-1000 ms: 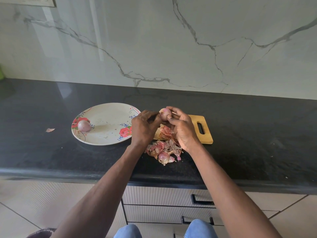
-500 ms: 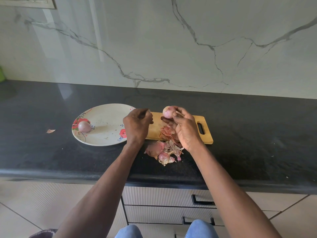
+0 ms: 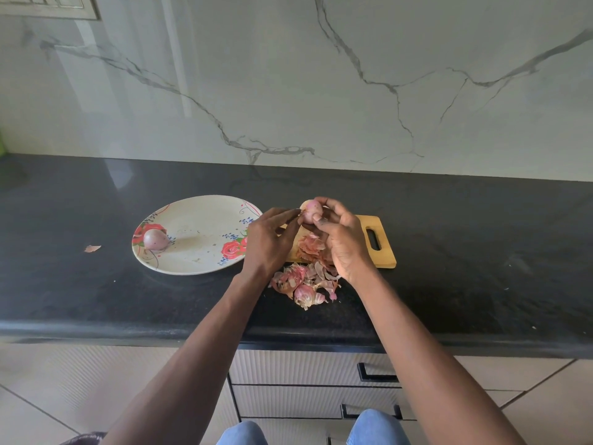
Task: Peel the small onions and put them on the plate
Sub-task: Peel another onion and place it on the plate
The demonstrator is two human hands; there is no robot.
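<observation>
My right hand (image 3: 345, 244) grips a small pink onion (image 3: 310, 210) above the left end of the wooden cutting board (image 3: 383, 253). The fingertips of my left hand (image 3: 268, 244) meet at the onion's left side and pinch at its skin. A peeled onion (image 3: 155, 239) lies on the left part of the floral plate (image 3: 199, 264), which sits left of the board. Pink peels (image 3: 290, 277) are heaped on the board's near edge and on the counter below my hands, with an onion piece (image 3: 305, 294) still in skin among them.
The black counter (image 3: 465, 277) runs across the view, with a marble wall behind it. One loose scrap of skin (image 3: 92, 248) lies left of the plate. Drawers (image 3: 321, 370) are below the counter's front edge.
My left hand pulled away to the left from the onion, then came back to its left side. My right hand has kept hold of the onion throughout.
</observation>
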